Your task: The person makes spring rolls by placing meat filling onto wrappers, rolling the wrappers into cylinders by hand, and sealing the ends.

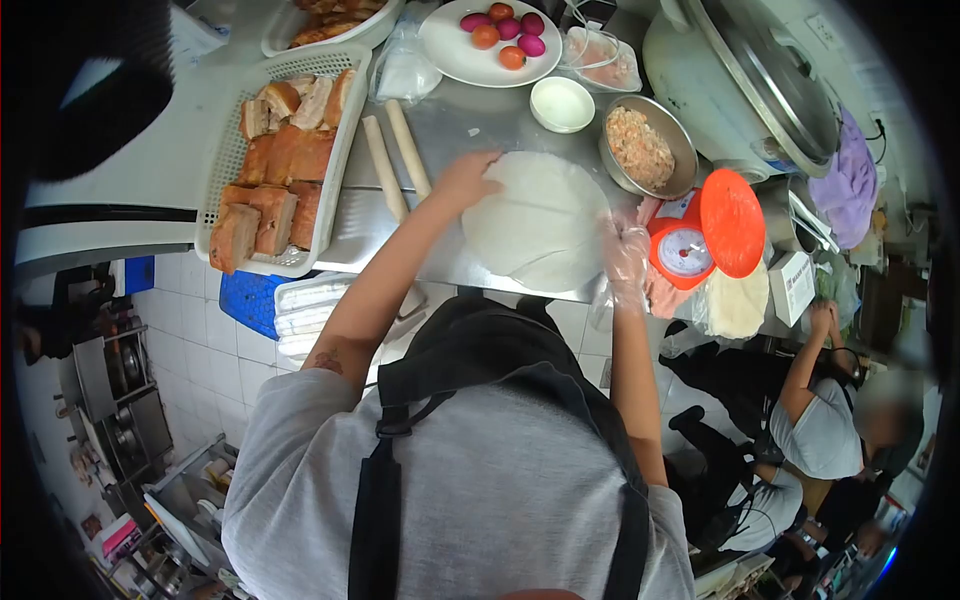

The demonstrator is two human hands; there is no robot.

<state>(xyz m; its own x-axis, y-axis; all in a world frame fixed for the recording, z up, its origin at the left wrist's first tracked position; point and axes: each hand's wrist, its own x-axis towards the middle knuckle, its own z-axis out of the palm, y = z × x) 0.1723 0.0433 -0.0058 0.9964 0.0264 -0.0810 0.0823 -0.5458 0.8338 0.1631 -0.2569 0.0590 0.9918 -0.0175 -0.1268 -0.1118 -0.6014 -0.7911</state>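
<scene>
Round, thin white wrapper sheets (535,210) lie overlapping on the steel counter in front of me. My left hand (472,180) is bare, at their upper left edge, with thumb and fingers apart. At the right edge is my right hand (627,248) in a clear plastic glove; its fingers look curled, and whatever they may grip is hidden. Just right of that hand stands a red kitchen scale (683,250) with a red pan (732,222). A metal bowl (680,185) of minced filling (640,148) sits beyond it. Two wooden rolling pins (405,150) rest left of the sheets.
A white basket (335,205) of roasted pork slabs (290,155) stands at left. Farther back are a plate (450,55) of pink and orange egg-shaped items, a small white bowl (562,105) and a large lidded pot (700,90). Other people (820,420) are at right.
</scene>
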